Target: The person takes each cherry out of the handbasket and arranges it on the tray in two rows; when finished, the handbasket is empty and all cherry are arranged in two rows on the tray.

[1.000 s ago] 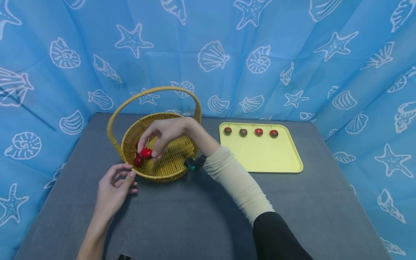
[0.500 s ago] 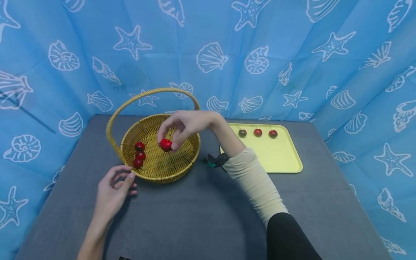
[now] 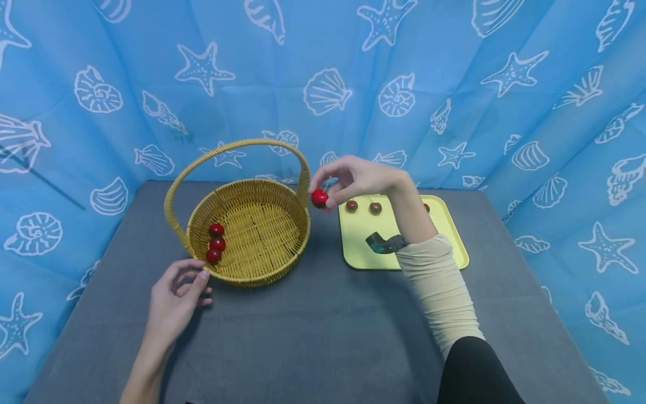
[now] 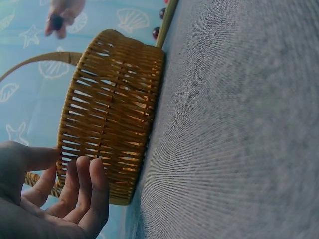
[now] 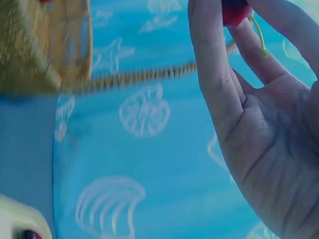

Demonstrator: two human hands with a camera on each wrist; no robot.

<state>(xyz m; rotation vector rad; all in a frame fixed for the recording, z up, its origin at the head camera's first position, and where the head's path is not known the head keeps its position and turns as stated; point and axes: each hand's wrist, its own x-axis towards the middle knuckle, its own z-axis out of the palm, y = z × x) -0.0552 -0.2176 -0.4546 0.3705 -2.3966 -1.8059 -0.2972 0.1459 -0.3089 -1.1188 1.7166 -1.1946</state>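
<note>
My right hand (image 3: 355, 182) pinches a bright red cherry (image 3: 319, 198) between thumb and fingers, in the air between the basket and the tray. Its green stem (image 5: 258, 36) shows in the right wrist view. At the near left rim of a yellow wicker basket (image 3: 282, 268), my left hand (image 3: 176, 294) grips the edge, thumb at the rim and fingers (image 4: 84, 184) against the woven side. Inside the basket, three dark red cherries (image 3: 217, 243) lie in a row along the left wall. The pale yellow tray (image 3: 360, 247) bears more cherries (image 3: 375, 208) along its back edge, partly hidden by my right wrist.
The basket's tall arched handle (image 3: 242, 143) rises over it. Both containers stand on a grey cloth-covered table (image 3: 282, 348). A blue curtain (image 3: 282, 101) with white shells and starfish hangs behind and at the sides.
My right hand has lifted the bright red cherry out of the basket and carried it right, past the rim toward the tray. My left hand has stayed at the basket's rim.
</note>
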